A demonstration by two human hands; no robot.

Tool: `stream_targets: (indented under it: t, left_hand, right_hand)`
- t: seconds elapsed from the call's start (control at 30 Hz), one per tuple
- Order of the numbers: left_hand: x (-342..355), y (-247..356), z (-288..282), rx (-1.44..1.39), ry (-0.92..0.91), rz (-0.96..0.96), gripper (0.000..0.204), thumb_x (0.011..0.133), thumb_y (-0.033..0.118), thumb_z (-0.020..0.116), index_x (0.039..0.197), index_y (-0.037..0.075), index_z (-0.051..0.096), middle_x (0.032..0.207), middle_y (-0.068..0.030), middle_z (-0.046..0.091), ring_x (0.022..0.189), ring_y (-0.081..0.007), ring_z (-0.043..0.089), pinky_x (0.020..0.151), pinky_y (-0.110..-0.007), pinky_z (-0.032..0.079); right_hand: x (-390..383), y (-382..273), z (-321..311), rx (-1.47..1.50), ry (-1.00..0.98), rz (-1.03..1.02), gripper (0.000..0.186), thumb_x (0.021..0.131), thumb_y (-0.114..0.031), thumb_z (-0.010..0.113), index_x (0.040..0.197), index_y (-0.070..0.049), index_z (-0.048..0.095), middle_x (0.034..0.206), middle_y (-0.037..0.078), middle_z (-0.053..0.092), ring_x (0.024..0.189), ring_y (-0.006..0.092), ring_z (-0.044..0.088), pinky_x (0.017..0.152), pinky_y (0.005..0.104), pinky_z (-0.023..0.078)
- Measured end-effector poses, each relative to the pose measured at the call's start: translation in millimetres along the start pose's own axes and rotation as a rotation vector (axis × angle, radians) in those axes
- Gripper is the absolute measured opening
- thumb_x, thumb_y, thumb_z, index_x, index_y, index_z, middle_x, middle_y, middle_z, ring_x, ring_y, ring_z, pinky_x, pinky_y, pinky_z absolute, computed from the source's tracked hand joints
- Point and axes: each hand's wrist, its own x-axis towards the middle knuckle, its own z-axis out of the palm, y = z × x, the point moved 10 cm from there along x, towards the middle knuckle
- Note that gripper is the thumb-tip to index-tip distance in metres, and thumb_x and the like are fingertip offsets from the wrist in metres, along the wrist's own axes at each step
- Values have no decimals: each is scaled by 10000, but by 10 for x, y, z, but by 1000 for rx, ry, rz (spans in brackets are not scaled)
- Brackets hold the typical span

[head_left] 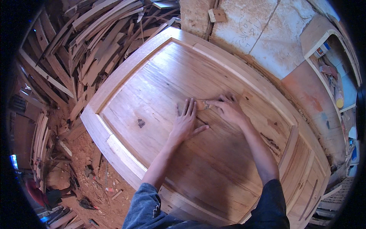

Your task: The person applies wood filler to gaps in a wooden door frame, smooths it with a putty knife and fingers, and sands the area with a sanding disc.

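Note:
A large framed wooden door (pixel 152 95) lies flat in front of me, its panel grained and dotted with dark knots. My left hand (pixel 185 121) rests on the panel, palm down with its fingers spread, and holds nothing. Just right of its fingertips is a small pale orange-brown patch (pixel 202 105) with a dark mark at its edge; whether it is filler or a loose piece I cannot make out. My right hand (pixel 230 108) reaches that patch with the index finger. Its other fingers are bent and partly blurred, and anything held in them is hidden.
Offcuts and bent wood strips (pixel 103 42) are heaped at the far left. Sawdust and scraps cover the floor (pixel 95 183) at the lower left. Behind the door stands a pale slab (pixel 244 34) with a small wood block (pixel 217 15). An open shelf (pixel 331 68) holds items at right.

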Motion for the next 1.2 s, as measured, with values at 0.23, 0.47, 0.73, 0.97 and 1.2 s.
stream_targets:
  t: [0.23,0.47,0.73,0.97,1.2]
  left_hand:
    - [-245,-364,-423,-345,117,-61,1175,825,627,677,1518,-118,88,1597,-312,119,1493,-435,133,1200,-548,159]
    - [-1098,-30,-747,-228,-138,62,1043,879,563,649,1512,-105,157,1596,-309,122,1492,-439,135,1202,-540,165]
    - [-2732,1145,-370,-353,-327,296,883,908,504,636,1515,-25,271,1606,-273,142,1498,-407,151,1207,-553,136]
    - [-3496,1632,-118,-331,-288,267,687,917,430,644,1438,34,435,1570,-199,304,1459,-319,292,1206,-539,169]
    - [-3581,1628,8,-303,-209,267,507,853,312,720,1279,71,585,1340,-111,569,1346,-282,466,1172,-536,235]
  right_hand:
    - [-191,127,93,147,20,39,479,948,-77,469,1351,-302,597,1143,151,661,1294,355,496,1143,567,271]
    - [-908,-13,44,279,84,155,517,890,-57,546,1342,-300,607,1255,169,598,1243,351,515,1091,531,331]
    - [-2300,-716,295,202,296,362,515,882,-95,585,1349,-313,603,1319,168,568,1252,336,505,1060,502,342]
    - [-3403,-1147,115,233,394,556,558,875,-36,551,1360,-307,597,1030,143,568,1011,305,557,958,452,379]
    - [-4605,-1273,111,197,412,806,567,856,-29,563,1357,-291,599,1051,126,577,1013,296,560,964,449,378]
